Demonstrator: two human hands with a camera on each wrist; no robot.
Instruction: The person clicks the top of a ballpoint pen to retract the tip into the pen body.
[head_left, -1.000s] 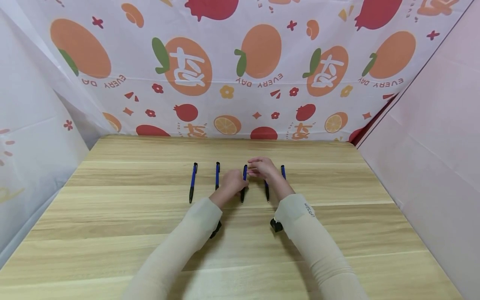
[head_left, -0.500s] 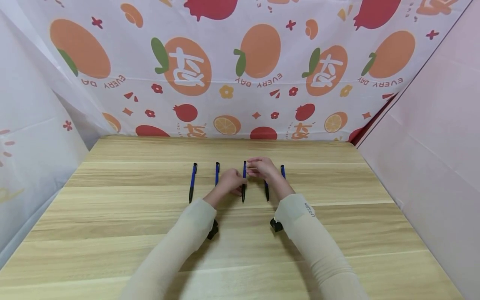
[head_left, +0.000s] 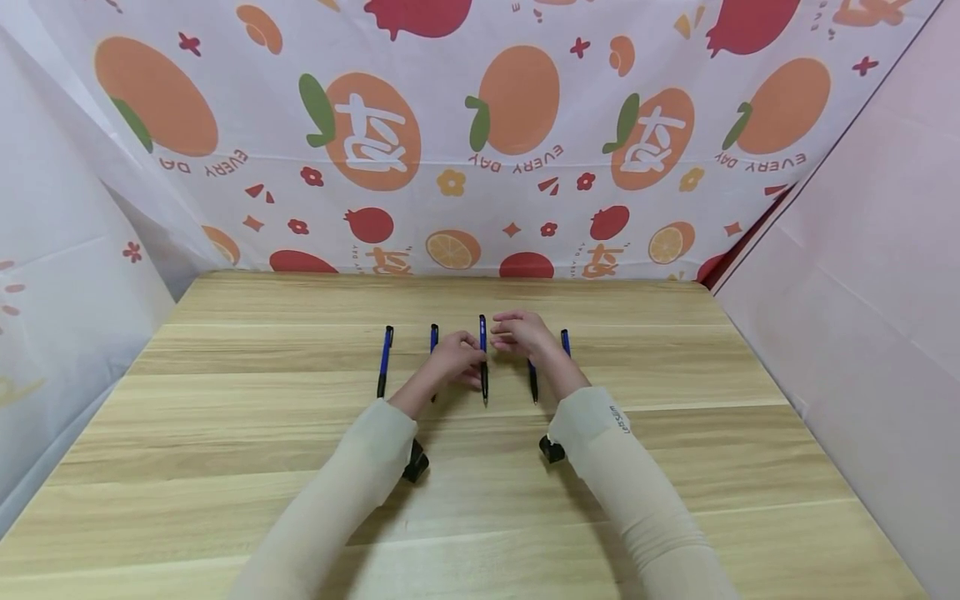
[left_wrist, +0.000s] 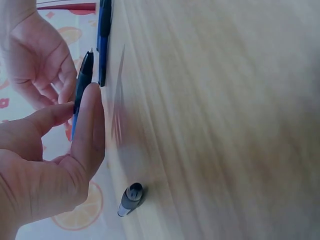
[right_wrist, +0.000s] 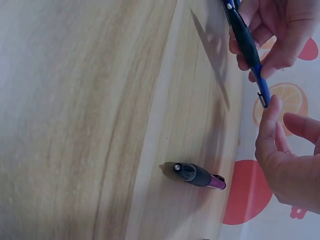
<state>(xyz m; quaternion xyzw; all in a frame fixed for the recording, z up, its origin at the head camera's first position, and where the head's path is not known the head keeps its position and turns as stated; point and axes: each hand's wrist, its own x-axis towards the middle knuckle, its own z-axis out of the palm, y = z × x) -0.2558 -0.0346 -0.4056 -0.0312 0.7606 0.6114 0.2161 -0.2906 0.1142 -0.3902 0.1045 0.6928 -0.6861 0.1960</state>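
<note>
- Left hand point(head_left: 453, 360) pinches the middle pen point(head_left: 483, 360) at its lower barrel; thumb and fingers closed on it. Same hand in the left wrist view point(left_wrist: 55, 160), fingers on the blue barrel point(left_wrist: 81, 90).
- Right hand point(head_left: 522, 333) sits at the pen's top end, fingers loosely bent; a fingertip point(right_wrist: 272, 107) touches or nearly touches the pen's clip end point(right_wrist: 250, 55) in the right wrist view. Cannot tell if it actually grips.
- Middle pen points away from the person, tip toward them, held just above or on the table point(head_left: 675, 433); cannot tell which.
- Four more blue pens lie in a row with it, roughly parallel: far-left pen point(head_left: 384, 362), second pen point(head_left: 433, 337) partly behind the left hand, fourth pen point(head_left: 532, 382) partly under the right wrist, far-right pen point(head_left: 566, 342).
- One pen lies flat on the wood below the left hand in the left wrist view point(left_wrist: 131, 198); another lies likewise near the right hand in the right wrist view point(right_wrist: 197, 176).
- Both arms in cream sleeves point(head_left: 637, 492); a black wrist camera point(head_left: 552, 450) under the right one, another point(head_left: 414, 462) under the left.
- Fruit-print cloth point(head_left: 450, 142) hangs behind the table; plain sheets at both sides.
</note>
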